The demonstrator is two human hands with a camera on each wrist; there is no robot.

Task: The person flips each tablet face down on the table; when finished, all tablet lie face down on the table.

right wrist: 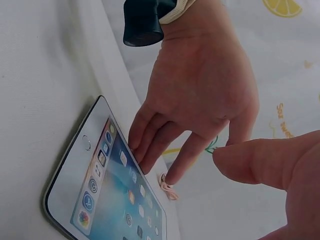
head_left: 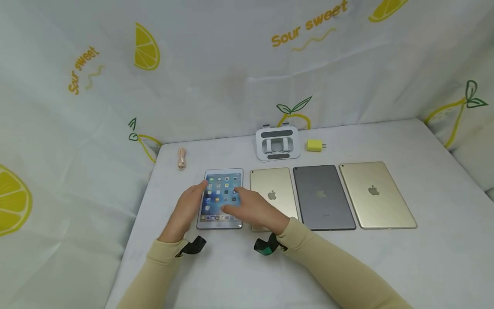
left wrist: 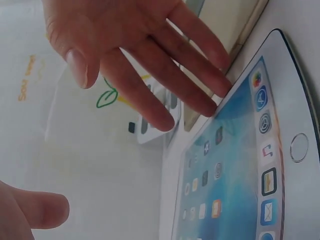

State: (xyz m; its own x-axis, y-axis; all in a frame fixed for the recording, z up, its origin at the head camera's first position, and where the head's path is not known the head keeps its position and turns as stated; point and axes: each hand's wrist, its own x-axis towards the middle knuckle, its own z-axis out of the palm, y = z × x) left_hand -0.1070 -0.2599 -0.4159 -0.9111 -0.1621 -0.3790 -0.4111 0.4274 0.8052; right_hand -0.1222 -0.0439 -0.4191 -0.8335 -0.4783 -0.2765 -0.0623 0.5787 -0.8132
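A white tablet (head_left: 221, 193) lies face up on the table, its screen lit with rows of app icons. My left hand (head_left: 186, 210) is at its left edge, and in the right wrist view the straight fingertips of that left hand (right wrist: 195, 90) come down right along the edge. From the other side my right hand (head_left: 255, 209) reaches in, thumb stretched over the screen. The left wrist view shows the right hand (left wrist: 135, 35) with spread, extended fingers, their tips by the tablet's right edge. The right forearm and hand partly cover a small gold tablet (head_left: 270, 180).
A grey tablet (head_left: 323, 197) and a larger gold tablet (head_left: 377, 197) lie face down to the right. Behind stand a white folding stand (head_left: 277, 134) and a yellow charger plug (head_left: 314, 145). A coiled pink cable (head_left: 182, 159) lies at the back left. A lemon-print curtain (head_left: 216, 86) borders the table.
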